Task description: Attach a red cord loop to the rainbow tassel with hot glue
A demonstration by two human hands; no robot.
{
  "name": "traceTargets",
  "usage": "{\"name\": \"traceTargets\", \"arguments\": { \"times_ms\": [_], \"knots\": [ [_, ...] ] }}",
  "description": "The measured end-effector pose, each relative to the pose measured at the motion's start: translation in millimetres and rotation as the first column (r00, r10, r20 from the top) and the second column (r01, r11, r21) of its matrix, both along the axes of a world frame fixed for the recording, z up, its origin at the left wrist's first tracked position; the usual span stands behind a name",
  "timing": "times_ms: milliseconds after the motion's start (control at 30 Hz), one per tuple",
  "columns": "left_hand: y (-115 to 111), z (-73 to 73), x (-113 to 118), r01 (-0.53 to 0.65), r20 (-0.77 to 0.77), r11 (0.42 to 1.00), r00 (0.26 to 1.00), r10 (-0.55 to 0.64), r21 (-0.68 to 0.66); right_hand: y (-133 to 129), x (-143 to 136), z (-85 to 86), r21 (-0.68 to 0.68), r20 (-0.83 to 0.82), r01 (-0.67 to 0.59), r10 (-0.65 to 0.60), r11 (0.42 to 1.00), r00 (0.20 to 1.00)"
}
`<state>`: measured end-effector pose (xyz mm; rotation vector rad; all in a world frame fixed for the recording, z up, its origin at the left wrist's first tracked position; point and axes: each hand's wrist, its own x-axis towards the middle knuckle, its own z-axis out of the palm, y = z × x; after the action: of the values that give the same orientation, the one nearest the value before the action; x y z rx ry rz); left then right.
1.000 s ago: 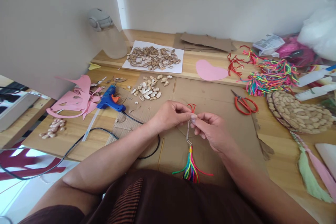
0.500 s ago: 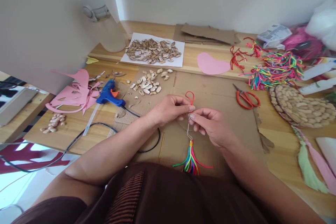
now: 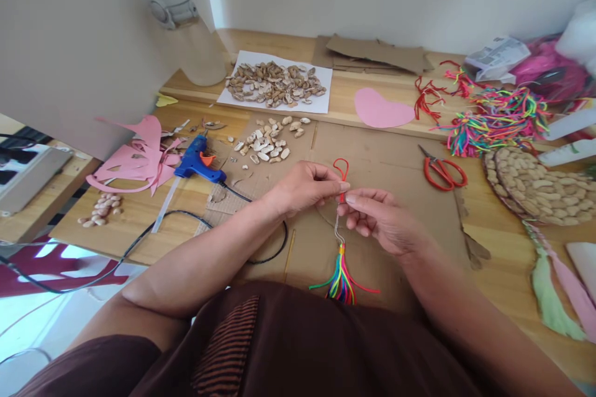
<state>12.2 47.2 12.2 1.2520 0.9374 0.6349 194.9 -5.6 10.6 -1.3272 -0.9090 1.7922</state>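
Red cord loop point(image 3: 347, 169) observed upright at 12 o'clock of the pinch point, above the brown cardboard point(image 3: 391, 167). Multicolored tassel point(image 3: 342, 279) suspended at 6 o'clock on pale doubled cord point(image 3: 338, 226), its ends splayed. The loop's base is gripped between thumb and fingers of the left hand point(image 3: 313, 189); the red cord just below is pinched by the right hand point(image 3: 379, 217), fingertips nearly touching the left's. For good control, both pinches are best kept close together, the loop held untwisted and tension applied evenly along the 12–6 line. Snagging of the splayed strands should be avoided. Red-handled scissors point(image 3: 437, 166) noted toward 2–3 o'clock; blue glue gun point(image 3: 200, 164) toward 9–10, clear of the cord.
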Motion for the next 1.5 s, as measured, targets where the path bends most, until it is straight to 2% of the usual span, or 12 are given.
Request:
{"name": "traceTargets", "arguments": {
  "times_ms": [233, 533, 600, 767, 833, 967, 1167, 1300, 1433, 1500],
  "knots": [
    [-0.4, -1.9, -0.6, 0.037, -0.033, 0.997, 0.999, -0.035, 0.061, -1.2, -6.5, -2.0, 0.027, 0.032, 0.022, -0.023, 0.999, 0.999],
    [2.2, -2.7, -2.6, 0.054, -0.068, 0.976, 0.997, -0.040, 0.211, -3.1, -8.2, 0.7, 0.006, 0.029, 0.006, -0.007, 1.000, 1.000],
    [2.5, -1.7, -2.5, 0.071, -0.078, 0.971, 0.996, -0.054, 0.229, -3.4, -6.2, 1.8, 0.005, 0.032, -0.043, 0.042, 0.999, 0.999],
    [5.4, 1.2, -5.4, 0.038, -0.079, 0.978, 0.997, -0.023, 0.204, -1.1, 8.8, 6.6, 0.013, 0.129, -0.300, 0.295, 0.954, 0.947],
    [6.2, 1.9, -6.9, 0.026, -0.074, 0.983, 0.997, -0.012, 0.181, 1.1, 14.7, 7.3, 0.033, 0.159, -0.274, 0.266, 0.961, 0.951],
    [5.6, 1.4, -7.6, 0.030, -0.084, 0.982, 0.996, -0.015, 0.189, 3.8, 15.5, 6.0, 0.057, 0.125, -0.140, 0.132, 0.989, 0.983],
    [1.4, -1.6, -3.1, 0.071, -0.054, 0.976, 0.997, -0.061, 0.205, 0.1, -0.7, 4.7, 0.010, 0.090, -0.088, 0.087, 0.996, 0.992],
    [0.8, -2.4, -0.8, 0.067, -0.045, 0.965, 0.997, -0.057, 0.252, -1.0, -1.6, 2.1, 0.022, 0.133, -0.115, 0.112, 0.993, 0.985],
    [6.5, -3.8, -1.8, -0.041, -0.095, 0.941, 0.993, 0.077, 0.335, -1.3, 9.5, 2.8, 0.047, 0.199, -0.285, 0.270, 0.957, 0.942],
    [9.1, -4.8, -2.8, -0.044, -0.161, 0.914, 0.980, 0.118, 0.404, -0.5, 16.5, 9.3, 0.124, 0.251, -0.264, 0.228, 0.956, 0.941]
  ]
}}
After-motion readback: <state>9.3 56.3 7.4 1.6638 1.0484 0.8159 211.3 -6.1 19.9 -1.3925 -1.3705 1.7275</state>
